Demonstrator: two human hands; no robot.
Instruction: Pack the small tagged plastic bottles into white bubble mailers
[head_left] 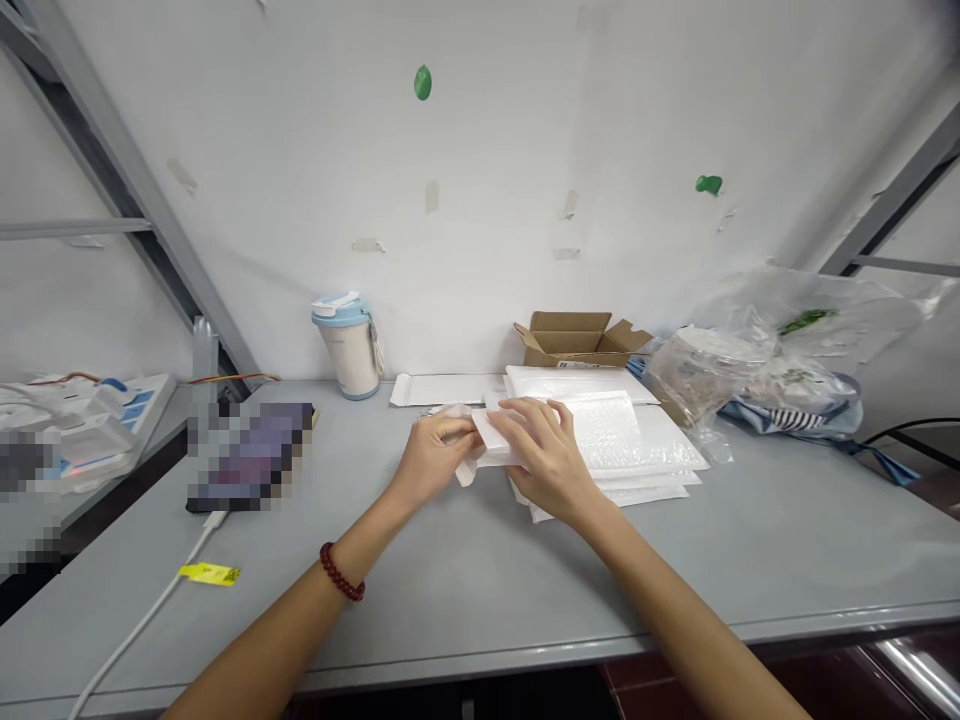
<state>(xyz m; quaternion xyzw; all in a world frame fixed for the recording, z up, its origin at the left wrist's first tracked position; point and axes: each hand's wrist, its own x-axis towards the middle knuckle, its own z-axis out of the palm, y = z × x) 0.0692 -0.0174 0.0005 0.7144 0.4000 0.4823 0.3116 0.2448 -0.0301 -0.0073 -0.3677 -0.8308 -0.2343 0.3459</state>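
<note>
My left hand (435,450) is closed in a pinch at the left end of a white bubble mailer (613,425), where thin white material bunches and hangs below the fingers. My right hand (546,455) grips the same end, fingers over the top and thumb underneath. Between the hands a pale flap (491,430) is folded up. The mailer's bubbly, shiny surface reaches out to the right of my right hand. Beneath it lies a stack of white mailers (679,455). Which layer each fingertip holds is partly hidden.
Behind the stack stands an open cardboard box (570,342), with a flat white mailer (446,388) to its left. A cup with a blue lid (349,345) stands by the wall. At left lies a phone (255,460) on a white cable (142,625); plastic bags (712,370) sit at right.
</note>
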